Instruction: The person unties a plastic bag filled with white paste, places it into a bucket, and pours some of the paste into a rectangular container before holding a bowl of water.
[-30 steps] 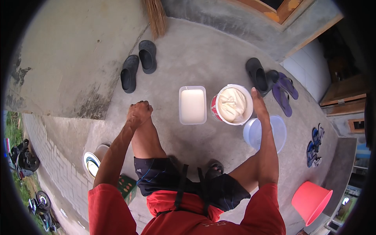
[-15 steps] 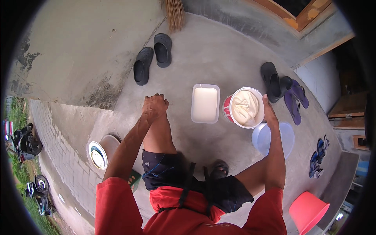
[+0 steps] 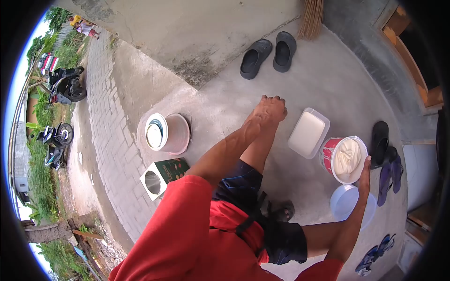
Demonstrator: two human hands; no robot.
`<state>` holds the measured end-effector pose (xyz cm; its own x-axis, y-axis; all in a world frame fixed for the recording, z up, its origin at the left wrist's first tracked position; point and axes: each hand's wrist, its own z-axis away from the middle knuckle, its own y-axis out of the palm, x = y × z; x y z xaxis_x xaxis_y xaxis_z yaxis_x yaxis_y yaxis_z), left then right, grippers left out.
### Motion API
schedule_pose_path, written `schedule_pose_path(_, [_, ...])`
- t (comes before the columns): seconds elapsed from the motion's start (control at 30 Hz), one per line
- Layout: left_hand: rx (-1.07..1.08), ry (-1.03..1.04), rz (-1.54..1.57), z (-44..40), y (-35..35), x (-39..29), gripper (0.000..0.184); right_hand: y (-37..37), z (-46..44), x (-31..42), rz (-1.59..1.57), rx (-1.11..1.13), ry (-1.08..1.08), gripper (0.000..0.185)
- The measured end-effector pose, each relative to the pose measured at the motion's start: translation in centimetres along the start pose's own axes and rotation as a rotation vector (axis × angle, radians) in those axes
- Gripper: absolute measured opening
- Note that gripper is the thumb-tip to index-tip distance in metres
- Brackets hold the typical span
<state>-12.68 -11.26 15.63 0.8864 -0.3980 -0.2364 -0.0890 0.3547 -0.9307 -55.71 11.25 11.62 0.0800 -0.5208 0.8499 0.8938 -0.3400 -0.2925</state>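
My left hand rests on my left knee with its fingers curled in; the palm side is hidden. On the right, my right hand lies along the outside of a white bucket with a red label, fingers stretched out near its rim. Inside the bucket is a folded, cream-coloured soft mass. A rectangular clear plastic container with off-white contents stands just left of the bucket. Close below the bucket sits a translucent bluish plastic tub.
Dark clogs lie by the raised concrete ledge, near a broom. More clogs, purple sandals and other sandals lie right. At left stand a stacked pail and a green box-shaped tin. Motorbikes stand beyond the paving.
My view has turned toward the left, so the floor items appear further right and tilted. My left hand stays on the knee and my right hand stays against the bucket.
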Motion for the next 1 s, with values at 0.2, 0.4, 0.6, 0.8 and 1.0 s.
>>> schedule_pose_path(0.2, [-0.452,-0.050,0.383,2.9,0.5,2.1,0.031,1.7,1.5,2.1,0.158,-0.111,0.015,0.091])
schedule_pose_path(0.4, [-0.628,0.042,0.045,8.7,2.6,1.3,0.054,1.7,1.4,1.9,0.170,-0.156,0.064,0.089])
schedule_pose_path(0.6, [-0.221,-0.079,-0.002,4.6,-0.1,1.2,0.042,1.7,1.2,1.5,0.172,-0.195,0.083,0.087])
schedule_pose_path(0.8, [-0.110,-0.191,-0.069,1.6,0.0,1.8,0.034,0.6,0.8,1.9,0.190,-0.139,0.148,0.087])
schedule_pose_path(1.0, [-0.061,-0.187,-0.105,0.8,-0.2,1.8,0.036,2.0,-2.8,-1.6,-0.022,-0.523,0.128,0.073])
